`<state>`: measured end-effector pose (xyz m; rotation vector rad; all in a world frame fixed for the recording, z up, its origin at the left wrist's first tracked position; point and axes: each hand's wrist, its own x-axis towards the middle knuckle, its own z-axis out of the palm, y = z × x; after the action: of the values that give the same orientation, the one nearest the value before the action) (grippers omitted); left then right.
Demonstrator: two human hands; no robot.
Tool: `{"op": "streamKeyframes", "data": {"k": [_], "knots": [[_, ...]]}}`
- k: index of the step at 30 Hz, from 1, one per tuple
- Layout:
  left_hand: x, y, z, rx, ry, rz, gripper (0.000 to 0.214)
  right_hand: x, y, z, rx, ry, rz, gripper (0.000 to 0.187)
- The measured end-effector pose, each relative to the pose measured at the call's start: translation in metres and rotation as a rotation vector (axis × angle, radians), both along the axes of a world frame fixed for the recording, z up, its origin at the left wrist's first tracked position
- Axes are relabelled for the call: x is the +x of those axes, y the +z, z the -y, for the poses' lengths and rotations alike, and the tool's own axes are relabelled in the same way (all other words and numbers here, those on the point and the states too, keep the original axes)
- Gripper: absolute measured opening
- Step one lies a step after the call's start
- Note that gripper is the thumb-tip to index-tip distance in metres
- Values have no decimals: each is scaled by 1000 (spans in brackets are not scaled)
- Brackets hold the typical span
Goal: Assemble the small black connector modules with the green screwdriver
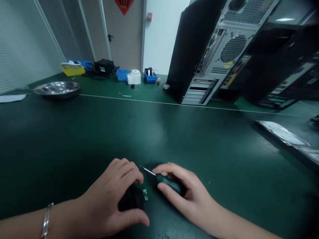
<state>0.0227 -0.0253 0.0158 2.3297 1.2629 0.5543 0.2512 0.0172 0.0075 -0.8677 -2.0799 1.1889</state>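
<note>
While the left hand (115,191) curves around a black piece (132,199) at lower centre, seemingly to steady it on the green table (200,142), I cannot tell how firmly it grips. A small circuit board (145,194) juts out rightward, uncovered by the fingers. Right of it, the right hand (192,190) holds a screwdriver (170,183) by its handle, apparently for control, shaft angled toward upper left.

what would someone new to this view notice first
Probably the large black-and-silver metal computer tower, at the upper right of centre. The red diamond-shaped sign at the top, left of centre, likely comes next. Low in the middle, the right hand holds a dark green-handled screwdriver, beside the left hand cupped over a black object.
</note>
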Motion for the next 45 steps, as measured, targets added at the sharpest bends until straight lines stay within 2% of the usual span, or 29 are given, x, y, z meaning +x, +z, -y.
{"op": "streamKeyframes", "data": {"k": [3, 6, 10, 17, 22, 25, 28, 32, 35, 37, 41, 45], "knots": [[2, 1, 2, 3, 5, -78, 53, -2, 0, 3, -24, 17, 41, 18], [3, -1, 4, -43, -23, -85, 42, -5, 1, 6, -26, 69, 132, 25], [4, -3, 6, -84, -46, -42, 37, -8, 4, 7, 55, 136, 271, 29], [7, -3, 4, -94, -13, 23, 36, -8, 5, 8, 127, 121, 302, 28], [7, -8, 7, -104, -8, 55, 36, -7, 9, 9, 121, 130, 345, 33], [7, -7, 8, -120, 33, 130, 34, -4, 9, 10, 73, 97, 301, 34], [7, -4, 7, -168, 84, 276, 35, -1, 6, 11, 15, 7, 121, 32], [11, -1, 5, -377, 130, 520, 33, -1, 3, 15, 44, -83, -99, 31], [15, -2, 5, -543, 130, 650, 36, -3, 3, 18, 75, -77, -126, 32], [16, -4, 5, -566, 128, 661, 36, -4, 3, 19, 103, -65, -112, 32], [16, -2, 5, -469, 152, 583, 34, -5, 1, 20, 155, -46, -107, 33], [16, 0, 7, -452, 150, 523, 31, -5, 0, 22, 135, -31, -78, 33]]}}
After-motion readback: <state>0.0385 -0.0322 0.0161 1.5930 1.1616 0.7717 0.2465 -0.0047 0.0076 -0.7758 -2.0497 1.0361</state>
